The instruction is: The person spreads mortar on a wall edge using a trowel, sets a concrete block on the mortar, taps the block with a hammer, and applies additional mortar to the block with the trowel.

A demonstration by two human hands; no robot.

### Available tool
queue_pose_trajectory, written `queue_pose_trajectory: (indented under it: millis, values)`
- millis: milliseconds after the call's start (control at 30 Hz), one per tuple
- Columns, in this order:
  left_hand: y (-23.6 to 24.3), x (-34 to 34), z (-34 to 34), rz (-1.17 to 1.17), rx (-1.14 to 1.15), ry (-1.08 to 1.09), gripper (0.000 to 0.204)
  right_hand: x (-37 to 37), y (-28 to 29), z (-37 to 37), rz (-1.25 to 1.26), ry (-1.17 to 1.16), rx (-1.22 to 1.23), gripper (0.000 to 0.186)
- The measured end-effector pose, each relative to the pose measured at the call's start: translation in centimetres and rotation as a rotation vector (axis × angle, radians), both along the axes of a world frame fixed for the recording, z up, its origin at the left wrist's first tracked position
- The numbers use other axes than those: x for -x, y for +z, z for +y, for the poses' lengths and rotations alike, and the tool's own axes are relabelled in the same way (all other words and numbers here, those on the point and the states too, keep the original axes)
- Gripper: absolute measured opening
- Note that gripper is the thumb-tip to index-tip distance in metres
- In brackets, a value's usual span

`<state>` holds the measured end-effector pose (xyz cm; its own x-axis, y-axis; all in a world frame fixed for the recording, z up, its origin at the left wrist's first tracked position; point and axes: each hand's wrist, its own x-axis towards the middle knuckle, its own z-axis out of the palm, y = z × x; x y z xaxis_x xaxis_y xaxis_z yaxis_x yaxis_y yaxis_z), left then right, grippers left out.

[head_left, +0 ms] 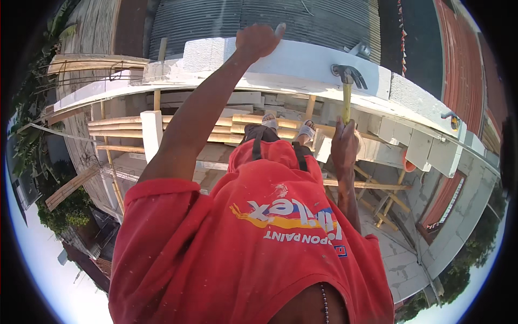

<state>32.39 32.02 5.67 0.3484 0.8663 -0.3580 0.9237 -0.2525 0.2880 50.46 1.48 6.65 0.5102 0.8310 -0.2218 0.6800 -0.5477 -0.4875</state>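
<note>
Along the white block wall point(310, 67), the right hand point(344, 143) grips a hammer point(347, 96) over its top; the left hand point(257, 41) curls near the far edge; a skewed blow could chip the blockwork.

grey corrugated roof point(197, 24), green foliage point(67, 216)

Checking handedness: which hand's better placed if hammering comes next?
Likely the right hand: it grips the yellow-handled metal claw hammer, its head at the white block wall. The left hand holds no hammer.

Left hand point(259, 41) outstretched forward; right hand point(345, 143) clenched, nearer.
</note>
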Motion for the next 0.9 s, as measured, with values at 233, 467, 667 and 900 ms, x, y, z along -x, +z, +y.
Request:
queue_pose_trajectory:
  millis: [233,467,667,900]
  values:
    - [-3.2,1.0,-2.8,-0.089,-0.766,0.116,0.057,-0.6,1.9,1.1,0.001,0.039,0.09,0.041]
    - [-0.1,1.4,-11.7,-0.059,-0.465,0.322,0.092,-1.7,8.2,4.6,0.032,-0.007,-0.035,0.058]
    - [-0.7,0.4,-11.5,-0.065,-0.488,0.316,0.096,-2.7,2.8,4.3,-0.172,0.165,-0.099,0.039]
    - [-0.3,0.0,-12.2,-0.078,-0.467,0.362,0.097,-4.3,3.4,3.4,-0.152,0.235,0.124,0.045]
